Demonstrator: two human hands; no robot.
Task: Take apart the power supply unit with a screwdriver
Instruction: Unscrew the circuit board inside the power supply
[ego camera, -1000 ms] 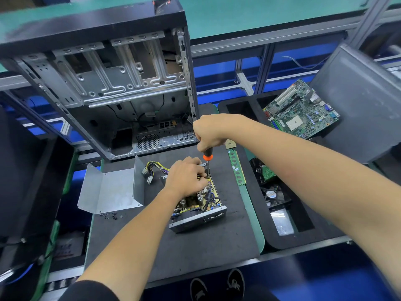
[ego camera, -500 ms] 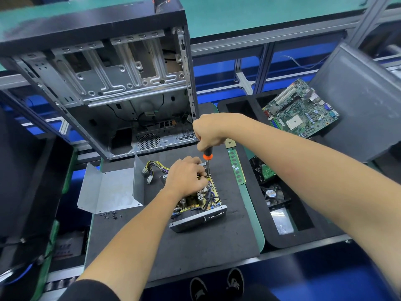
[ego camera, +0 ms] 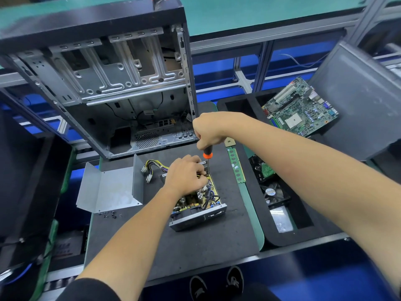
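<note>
Since the earlier frames almost nothing has moved: both hands stay on the same spot, and only the left fingers seem to have shifted slightly among the wires. The right hand grips the screwdriver in a closed fist, orange collar showing below it, with the shaft pointing straight down into the far right corner of the power supply unit. The left hand rests on top of the open unit, its fingers curled into the wiring beside the shaft; whether they pinch a wire cannot be told. The unit sits near the middle of the black mat on the table. Its removed metal cover lies to the left, with about 6 loose screws at its near edge. A memory stick lies along the mat's right edge, and an empty computer case stands at the far side.
</note>
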